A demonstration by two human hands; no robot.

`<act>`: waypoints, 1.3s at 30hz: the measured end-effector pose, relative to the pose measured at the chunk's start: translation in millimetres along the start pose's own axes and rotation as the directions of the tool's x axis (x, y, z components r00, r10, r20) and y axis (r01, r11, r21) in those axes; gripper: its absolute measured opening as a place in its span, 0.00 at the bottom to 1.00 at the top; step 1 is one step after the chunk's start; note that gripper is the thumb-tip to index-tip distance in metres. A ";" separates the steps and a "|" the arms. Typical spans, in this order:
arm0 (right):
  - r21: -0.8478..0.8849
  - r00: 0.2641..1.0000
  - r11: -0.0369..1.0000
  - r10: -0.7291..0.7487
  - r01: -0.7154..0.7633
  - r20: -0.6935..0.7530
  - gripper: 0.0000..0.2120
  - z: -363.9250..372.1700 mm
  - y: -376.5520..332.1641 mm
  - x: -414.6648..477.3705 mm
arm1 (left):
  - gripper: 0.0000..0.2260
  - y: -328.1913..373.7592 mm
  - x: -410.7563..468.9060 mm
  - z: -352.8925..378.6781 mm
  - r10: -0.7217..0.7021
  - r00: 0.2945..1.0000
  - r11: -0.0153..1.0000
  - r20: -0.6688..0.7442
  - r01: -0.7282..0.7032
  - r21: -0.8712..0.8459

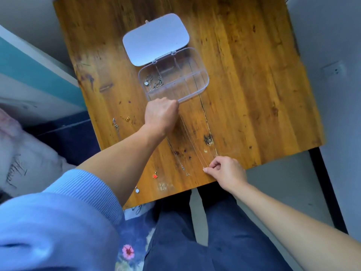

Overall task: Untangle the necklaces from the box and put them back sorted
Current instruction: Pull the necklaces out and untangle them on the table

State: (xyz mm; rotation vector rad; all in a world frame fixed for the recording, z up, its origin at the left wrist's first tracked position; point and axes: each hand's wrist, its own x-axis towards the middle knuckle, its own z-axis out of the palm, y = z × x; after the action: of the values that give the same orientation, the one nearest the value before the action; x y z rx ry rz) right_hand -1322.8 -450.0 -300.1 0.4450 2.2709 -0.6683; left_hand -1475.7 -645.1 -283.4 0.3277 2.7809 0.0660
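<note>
From the head view, a clear compartment box [197, 83] stands open on the wooden worktop [254, 75], its lid [156, 39] folded back on the far side. One left-hand compartment holds a knot of tangled chains [153, 83]; the other compartments look bare.

The left hand [161, 114] sits just at the box's near edge, fingers curled into a fist. A thin chain [192, 141] runs from under that fist towards the person, so the fist seems to grip its far end, though the grip itself is hidden. Well nearer than the box, at the worktop's edge, the right hand [226, 172] pinches the chain's near end between thumb and forefinger, the other fingers loosely curled.

A second chain [183, 169], a red pendant [155, 175] and a white pendant [137, 190] lie nearer than the box, to the left of the pinched end. A gold clasp piece [125, 118] lies left of the fist.

The stretched chain lies close beside the second one, so dragging it sideways could snag the two together again. Pulling harder between both hands could strain so fine a chain or its clasp. The fist could also nudge the light box.
</note>
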 end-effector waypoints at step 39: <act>-0.538 0.855 0.743 -0.513 0.398 -0.076 0.13 -54.1 -307.8 161.3 | 0.09 -95.0 6.3 -12.0 -0.559 0.777 0.008 0.290 0.355 -0.935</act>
State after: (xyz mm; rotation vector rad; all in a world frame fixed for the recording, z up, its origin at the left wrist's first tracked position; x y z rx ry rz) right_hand -1613.0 -647.8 -281.0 -0.3363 2.6749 -0.2194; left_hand -1506.2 -736.1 -282.2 -1.0049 2.1248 1.7031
